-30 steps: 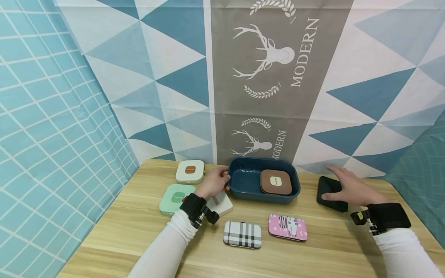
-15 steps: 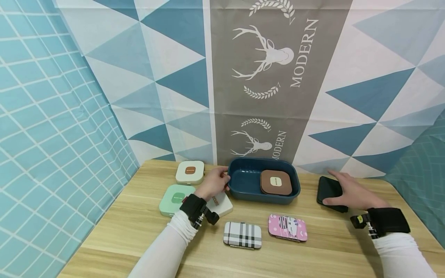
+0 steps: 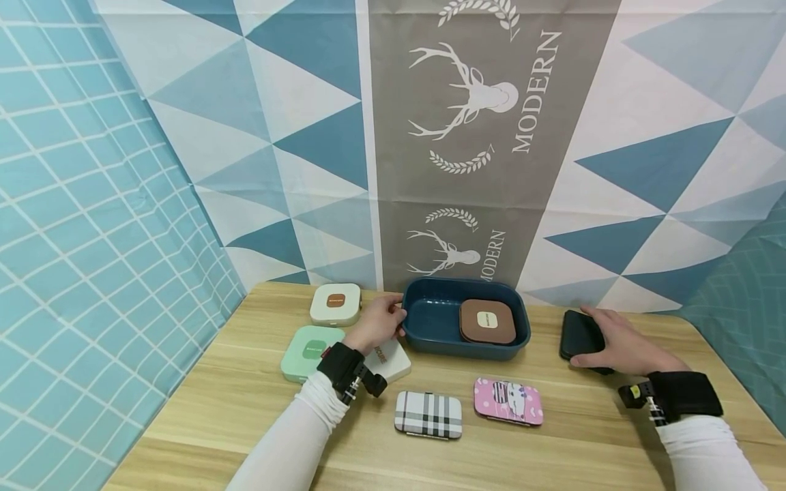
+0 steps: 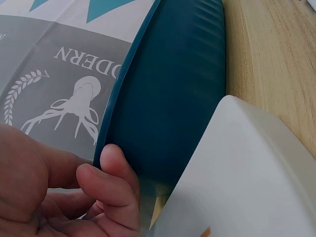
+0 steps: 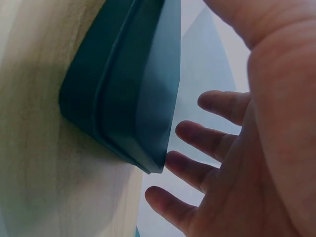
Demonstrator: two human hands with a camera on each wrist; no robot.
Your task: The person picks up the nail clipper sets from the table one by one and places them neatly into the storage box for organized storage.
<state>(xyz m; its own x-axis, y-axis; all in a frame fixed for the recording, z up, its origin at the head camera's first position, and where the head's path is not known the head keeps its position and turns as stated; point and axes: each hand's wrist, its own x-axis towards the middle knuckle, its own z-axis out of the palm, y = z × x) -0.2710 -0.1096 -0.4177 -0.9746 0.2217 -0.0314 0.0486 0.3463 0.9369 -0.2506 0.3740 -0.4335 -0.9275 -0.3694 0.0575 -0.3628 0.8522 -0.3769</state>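
Nearer the dark case [image 3: 577, 334] than a second ago, the right hand [image 3: 629, 346] brackets it between thumb and spread fingers, contact unclear; the reach looks nearly complete. Well apart, the left hand [image 3: 377, 320] pinches the blue tray [image 3: 454, 348].

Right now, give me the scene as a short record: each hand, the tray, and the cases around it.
Left hand: grips the left end of the blue tray
Right hand: thumb and fingers spread about the dark case; contact unclear
In tray: brown case, right half
Left of tray: white case with brown label; green case; second white case, partly hidden by the left hand and wrist
In front of tray: plaid case; pink case to its right
Right of tray: dark case
Surface: wooden table
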